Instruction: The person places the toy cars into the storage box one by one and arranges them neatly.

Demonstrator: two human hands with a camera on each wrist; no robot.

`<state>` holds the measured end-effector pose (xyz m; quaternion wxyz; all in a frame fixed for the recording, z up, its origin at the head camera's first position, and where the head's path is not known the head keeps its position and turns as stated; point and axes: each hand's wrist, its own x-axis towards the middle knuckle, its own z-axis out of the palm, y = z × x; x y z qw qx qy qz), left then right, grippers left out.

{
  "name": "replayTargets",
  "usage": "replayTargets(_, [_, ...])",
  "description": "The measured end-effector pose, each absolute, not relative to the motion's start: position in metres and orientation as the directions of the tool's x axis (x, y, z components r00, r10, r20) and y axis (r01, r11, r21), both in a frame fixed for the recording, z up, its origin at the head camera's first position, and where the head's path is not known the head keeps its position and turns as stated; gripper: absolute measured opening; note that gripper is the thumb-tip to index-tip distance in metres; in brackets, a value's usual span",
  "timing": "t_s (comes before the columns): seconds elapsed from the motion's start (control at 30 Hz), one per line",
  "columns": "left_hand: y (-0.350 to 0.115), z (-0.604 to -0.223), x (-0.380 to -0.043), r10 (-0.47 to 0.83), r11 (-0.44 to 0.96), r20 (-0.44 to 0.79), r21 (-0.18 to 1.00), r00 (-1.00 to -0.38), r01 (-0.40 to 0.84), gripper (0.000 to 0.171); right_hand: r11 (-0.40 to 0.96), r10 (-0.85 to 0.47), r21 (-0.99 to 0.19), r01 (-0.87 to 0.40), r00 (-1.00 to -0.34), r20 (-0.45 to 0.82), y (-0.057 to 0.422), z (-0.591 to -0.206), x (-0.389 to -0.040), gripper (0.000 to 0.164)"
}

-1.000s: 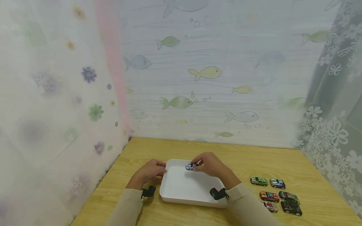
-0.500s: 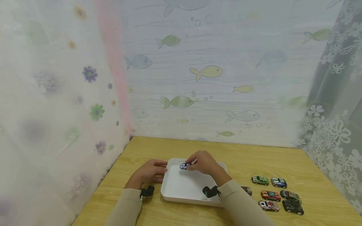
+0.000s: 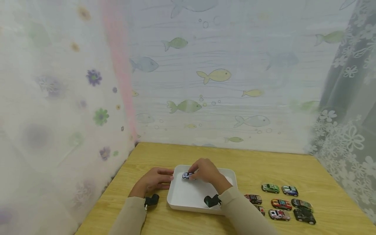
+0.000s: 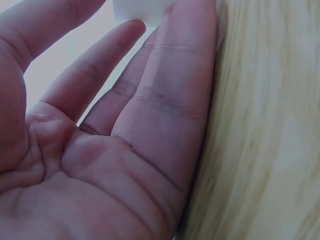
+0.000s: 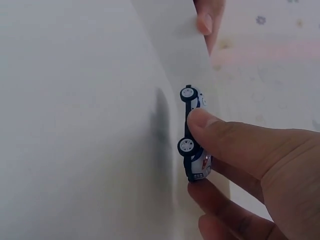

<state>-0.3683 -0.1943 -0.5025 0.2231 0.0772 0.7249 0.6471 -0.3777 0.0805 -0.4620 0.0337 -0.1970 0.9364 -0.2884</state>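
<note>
In the head view my right hand pinches a small white and dark blue toy car over the back left part of a white tray. The right wrist view shows the toy car side-on between thumb and fingers, its wheels facing the tray floor and a shadow beside it. My left hand lies at the tray's left side, fingertips at the rim. In the left wrist view the fingers of that hand are extended, with wood along its edge.
Several toy cars stand on the wooden table right of the tray, among them a green car, a red car and a black car. The right sleeve partly covers others. Patterned curtains hang behind.
My right hand has moved left across the tray with the toy car, and slightly lower in the last half second. More cars show beside the right sleeve. The left hand stays at the rim.
</note>
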Motion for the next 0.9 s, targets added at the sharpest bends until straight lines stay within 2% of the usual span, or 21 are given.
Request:
replayTargets(0.3, [-0.195, -0.501, -0.365, 0.412, 0.132, -0.227, 0.973, -0.883, -0.188, 0.054, 0.800, -0.356, -0.504, -0.324, -0.934, 0.035, 0.070, -0.466, -0.379, 0.017])
replayTargets(0.9, [-0.196, -0.503, -0.367, 0.387, 0.119, -0.240, 0.970, -0.890, -0.210, 0.055, 0.802, -0.339, -0.504, -0.322, -0.939, 0.060, 0.063, -0.469, -0.379, 0.019])
